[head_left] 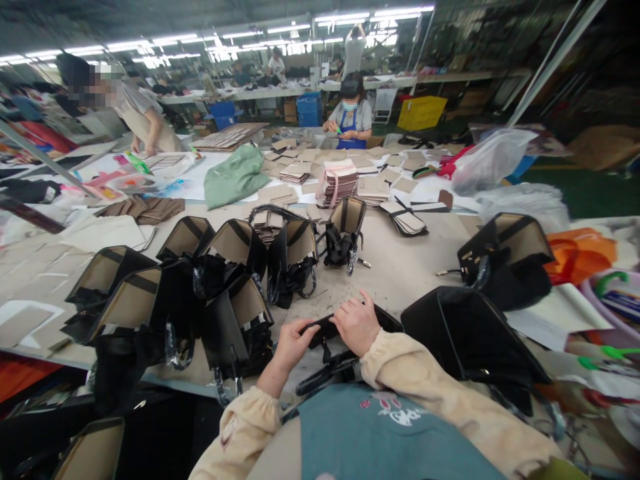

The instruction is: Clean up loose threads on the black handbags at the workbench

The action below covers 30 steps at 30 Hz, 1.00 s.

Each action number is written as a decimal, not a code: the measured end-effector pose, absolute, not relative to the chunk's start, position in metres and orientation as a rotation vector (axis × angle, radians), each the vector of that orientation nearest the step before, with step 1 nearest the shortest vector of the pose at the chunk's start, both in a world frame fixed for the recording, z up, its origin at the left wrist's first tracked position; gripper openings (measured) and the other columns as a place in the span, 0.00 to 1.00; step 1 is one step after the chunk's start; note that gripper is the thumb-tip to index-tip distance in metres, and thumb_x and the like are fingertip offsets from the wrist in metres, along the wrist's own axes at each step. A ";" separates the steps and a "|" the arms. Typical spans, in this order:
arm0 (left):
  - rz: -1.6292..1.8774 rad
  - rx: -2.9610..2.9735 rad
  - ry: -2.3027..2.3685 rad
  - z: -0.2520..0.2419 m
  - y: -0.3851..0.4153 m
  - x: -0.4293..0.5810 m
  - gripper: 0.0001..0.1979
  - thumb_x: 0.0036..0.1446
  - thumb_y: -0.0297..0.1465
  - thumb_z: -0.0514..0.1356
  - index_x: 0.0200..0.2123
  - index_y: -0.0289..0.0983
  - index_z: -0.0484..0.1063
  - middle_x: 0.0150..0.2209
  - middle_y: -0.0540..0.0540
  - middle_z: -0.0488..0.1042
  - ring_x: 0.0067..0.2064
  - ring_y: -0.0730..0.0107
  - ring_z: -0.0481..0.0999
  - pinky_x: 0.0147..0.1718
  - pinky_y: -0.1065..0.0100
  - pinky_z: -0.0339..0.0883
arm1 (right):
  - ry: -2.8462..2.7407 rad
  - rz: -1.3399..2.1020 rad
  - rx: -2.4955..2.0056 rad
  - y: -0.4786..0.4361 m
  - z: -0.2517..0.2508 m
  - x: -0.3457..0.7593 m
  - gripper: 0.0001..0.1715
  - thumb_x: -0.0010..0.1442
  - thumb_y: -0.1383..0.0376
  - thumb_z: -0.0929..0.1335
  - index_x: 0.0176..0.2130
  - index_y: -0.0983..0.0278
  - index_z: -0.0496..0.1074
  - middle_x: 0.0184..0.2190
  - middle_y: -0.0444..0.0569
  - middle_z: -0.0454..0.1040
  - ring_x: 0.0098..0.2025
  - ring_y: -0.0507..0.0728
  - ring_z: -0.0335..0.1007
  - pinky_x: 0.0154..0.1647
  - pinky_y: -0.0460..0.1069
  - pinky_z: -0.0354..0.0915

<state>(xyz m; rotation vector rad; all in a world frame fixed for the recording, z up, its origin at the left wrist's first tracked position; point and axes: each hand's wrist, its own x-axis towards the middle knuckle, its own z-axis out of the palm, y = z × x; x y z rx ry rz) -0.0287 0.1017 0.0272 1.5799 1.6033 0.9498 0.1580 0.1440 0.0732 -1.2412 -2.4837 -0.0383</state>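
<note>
Close in front of my apron, a black handbag [324, 333] stands at the table's near side, seen mostly from above along its top edge. My left hand [294, 343] pinches the left end of that edge between thumb and fingers. Bent over the middle of the same edge is my right hand [356, 323], its fingers closed on it and one finger raised. The bag's dark handle [325, 379] loops down toward my apron. Much of the bag is hidden behind my hands and sleeve. To the right, another black bag [460, 333] lies beside my right sleeve.
Several open black bags with beige linings, such as one bag [235, 320], crowd the left. Another bag [505, 260] sits at right near an orange bag [580, 253]. Stacked panels [337, 183] and a green plastic bag [235, 173] lie farther back. Co-workers are across the table.
</note>
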 end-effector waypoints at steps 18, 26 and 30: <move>0.656 1.999 1.663 0.048 0.117 -0.020 0.13 0.58 0.36 0.52 0.33 0.39 0.76 0.30 0.47 0.78 0.33 0.70 0.75 0.34 0.71 0.65 | -2.518 -0.042 -1.267 0.148 0.079 0.164 0.10 0.56 0.60 0.68 0.27 0.63 0.72 0.27 0.46 0.71 0.37 0.56 0.61 0.58 0.64 0.39; 0.669 2.002 1.689 0.045 0.118 -0.021 0.14 0.58 0.36 0.52 0.30 0.37 0.75 0.27 0.47 0.76 0.31 0.70 0.73 0.31 0.72 0.63 | -2.458 0.004 -1.388 0.152 0.084 0.181 0.09 0.55 0.59 0.68 0.27 0.61 0.73 0.30 0.46 0.70 0.42 0.57 0.59 0.59 0.65 0.37; 0.678 1.984 1.681 0.046 0.118 -0.020 0.14 0.58 0.36 0.53 0.30 0.37 0.76 0.27 0.47 0.76 0.31 0.70 0.73 0.31 0.71 0.63 | -2.428 0.011 -1.429 0.153 0.083 0.181 0.10 0.56 0.59 0.68 0.27 0.61 0.73 0.30 0.47 0.69 0.41 0.57 0.58 0.59 0.65 0.38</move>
